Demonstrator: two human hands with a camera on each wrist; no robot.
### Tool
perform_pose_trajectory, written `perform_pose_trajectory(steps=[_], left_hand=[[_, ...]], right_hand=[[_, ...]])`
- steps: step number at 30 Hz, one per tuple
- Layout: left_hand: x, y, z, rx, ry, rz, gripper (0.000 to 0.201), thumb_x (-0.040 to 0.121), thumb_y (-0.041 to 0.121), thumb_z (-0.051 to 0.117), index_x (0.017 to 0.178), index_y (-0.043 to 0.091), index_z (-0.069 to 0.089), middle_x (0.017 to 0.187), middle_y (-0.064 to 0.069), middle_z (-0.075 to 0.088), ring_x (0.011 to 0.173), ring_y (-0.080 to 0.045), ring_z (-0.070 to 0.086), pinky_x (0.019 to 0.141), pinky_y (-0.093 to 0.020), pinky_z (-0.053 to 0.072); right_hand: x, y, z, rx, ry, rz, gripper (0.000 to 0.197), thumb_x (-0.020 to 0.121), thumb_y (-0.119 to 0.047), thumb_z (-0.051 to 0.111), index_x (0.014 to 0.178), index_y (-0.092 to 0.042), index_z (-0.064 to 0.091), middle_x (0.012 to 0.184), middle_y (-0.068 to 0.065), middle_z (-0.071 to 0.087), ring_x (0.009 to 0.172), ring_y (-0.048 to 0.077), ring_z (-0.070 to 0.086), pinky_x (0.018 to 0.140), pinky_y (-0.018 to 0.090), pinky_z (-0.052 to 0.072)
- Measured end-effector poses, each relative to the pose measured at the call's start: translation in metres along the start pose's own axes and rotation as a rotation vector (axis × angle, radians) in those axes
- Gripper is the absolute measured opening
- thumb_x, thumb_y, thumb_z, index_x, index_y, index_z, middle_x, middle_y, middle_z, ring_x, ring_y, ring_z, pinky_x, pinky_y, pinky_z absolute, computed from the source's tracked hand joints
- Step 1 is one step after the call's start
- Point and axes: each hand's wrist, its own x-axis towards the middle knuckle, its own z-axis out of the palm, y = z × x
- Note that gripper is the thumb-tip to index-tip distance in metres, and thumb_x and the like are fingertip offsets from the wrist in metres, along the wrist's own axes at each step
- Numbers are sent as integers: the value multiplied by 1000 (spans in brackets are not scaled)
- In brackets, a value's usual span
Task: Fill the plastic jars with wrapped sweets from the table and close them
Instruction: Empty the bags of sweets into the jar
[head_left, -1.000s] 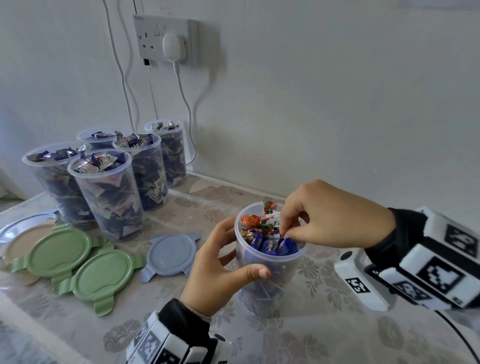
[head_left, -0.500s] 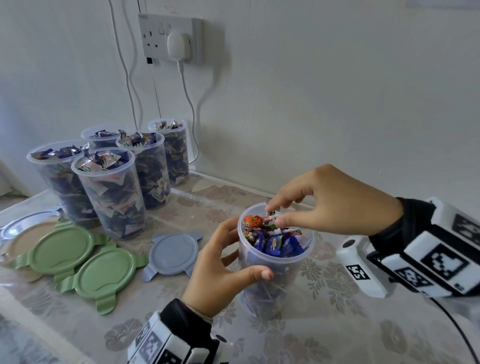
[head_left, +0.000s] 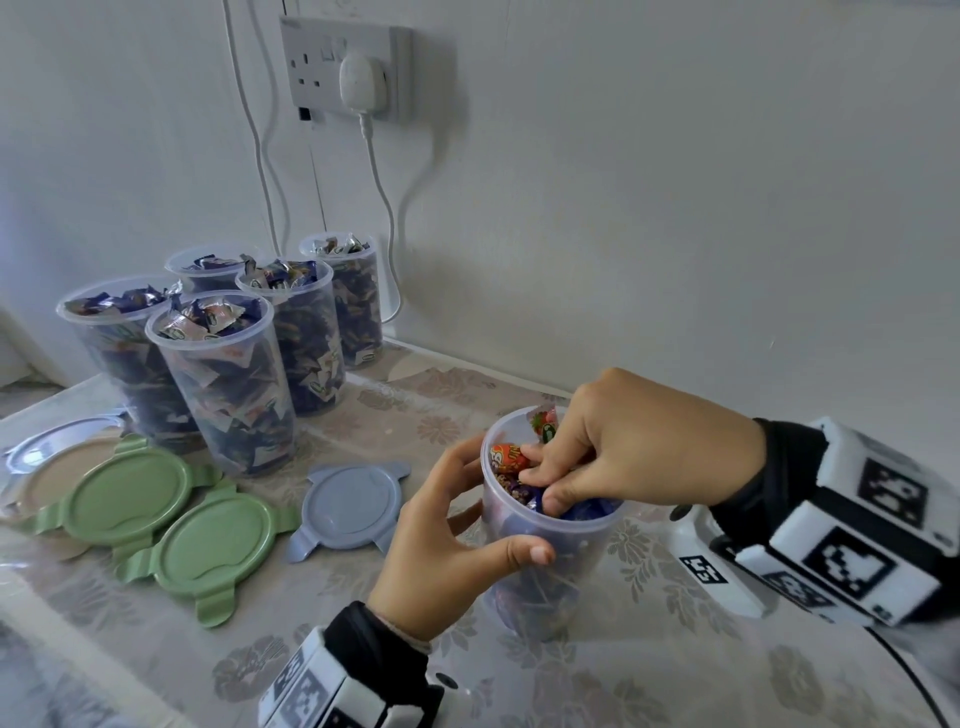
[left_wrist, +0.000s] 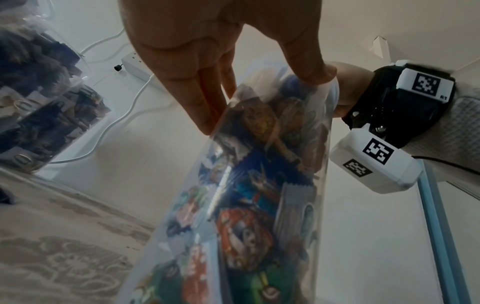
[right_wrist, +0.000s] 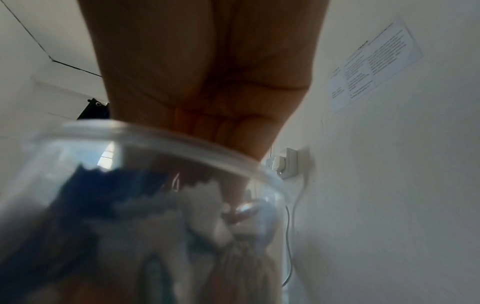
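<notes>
Head view. Clear plastic jar (head_left: 545, 540) stands upright on the floral-patterned worktop (head_left: 649, 649), near the front, right of centre, filled to the rim with wrapped sweets (head_left: 511, 457) (orange, blue and green wrappers). Left hand (head_left: 447, 540) has its grip curled round the jar wall, thumb on the near side, fingers on the far left side. Right hand (head_left: 639, 447) reaches over the mouth, fingertips bent down into the sweets; whether the grip pinches one I cannot tell. Five further clear jars (head_left: 218, 384), full and uncovered, stand clustered at back left by the wall. Two green lids (head_left: 208, 540) and one grey-blue lid (head_left: 350, 506) lie flat on the worktop, left of the held jar and apart from it. White plug (head_left: 361, 83) sits in the wall socket above.

Left wrist view. Left hand (left_wrist: 207, 61) fingers press on the jar (left_wrist: 259, 185) wall near its top; sweets show through it.

Right wrist view. Right hand (right_wrist: 207, 82) goes down past the jar rim (right_wrist: 168, 139); fingertips hidden, picture blurred.
</notes>
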Motion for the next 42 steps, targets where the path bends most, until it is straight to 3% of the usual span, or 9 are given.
perform_pose_trajectory(steps=[5, 8, 13, 20, 24, 29, 32, 38, 42], left_hand=[[0, 0, 0, 11, -1, 0, 81, 50, 55, 79, 122, 35, 48, 116, 20, 62, 111, 1, 56, 84, -12, 47], [0, 0, 0, 8, -5, 5, 81, 50, 55, 79, 122, 35, 49, 117, 21, 61, 112, 1, 56, 84, -11, 47], [0, 0, 0, 1, -5, 9, 82, 48, 62, 79, 120, 38, 49, 117, 21, 61, 112, 1, 56, 82, -9, 45], [1, -2, 0, 5, -4, 5, 85, 44, 66, 79, 119, 39, 50, 116, 21, 62, 111, 0, 57, 82, -9, 46], [2, -2, 1, 8, -4, 10, 85, 45, 66, 79, 119, 38, 50, 116, 21, 62, 111, 1, 57, 82, -9, 46], [1, -2, 1, 8, 1, 18, 83, 46, 66, 78, 119, 39, 49, 117, 23, 61, 111, 2, 56, 82, -8, 45], [0, -4, 0, 27, -4, 6, 83, 47, 66, 77, 121, 40, 47, 119, 25, 59, 113, 3, 54, 84, -9, 45], [5, 1, -20, -25, -206, -75, 79, 64, 54, 76, 132, 31, 42, 128, 12, 59, 123, -7, 51, 93, -32, 51], [16, -3, -47, 159, -173, -188, 95, 50, 79, 67, 131, 36, 41, 126, 8, 59, 119, -9, 54, 95, -31, 49]], right_hand=[[-2, 0, 7, -22, 36, -16, 14, 81, -27, 73, 93, -23, 78, 78, -20, 68, 76, -8, 58, 69, 12, 41], [-8, 3, 1, 82, 43, -1, 18, 78, -24, 76, 96, -25, 77, 91, -14, 73, 89, -10, 61, 78, 9, 44], [-15, 16, -16, 228, 281, -36, 13, 76, -17, 78, 88, -22, 78, 79, -13, 74, 73, -1, 67, 69, 11, 50], [-13, 27, -11, 78, 115, 64, 10, 72, -18, 80, 74, -28, 78, 68, -12, 70, 65, 14, 57, 65, 27, 45], [-12, 29, -8, 69, 84, 73, 10, 74, -19, 78, 74, -30, 77, 73, -13, 68, 72, 17, 57, 72, 35, 45], [-13, 37, -8, 53, 132, 64, 12, 73, -26, 79, 72, -37, 75, 105, -21, 56, 97, -6, 49, 84, 13, 37], [-16, 46, -1, 177, 173, 70, 17, 73, -23, 80, 70, -39, 75, 119, -26, 50, 101, -12, 48, 88, 14, 37], [-27, 61, 26, 407, 341, 11, 8, 80, -39, 70, 79, -35, 76, 118, -16, 59, 104, 1, 59, 87, 22, 49], [-34, 68, 48, 519, 447, -31, 17, 85, -38, 59, 89, -33, 75, 109, -14, 65, 106, 6, 61, 86, 21, 51]])
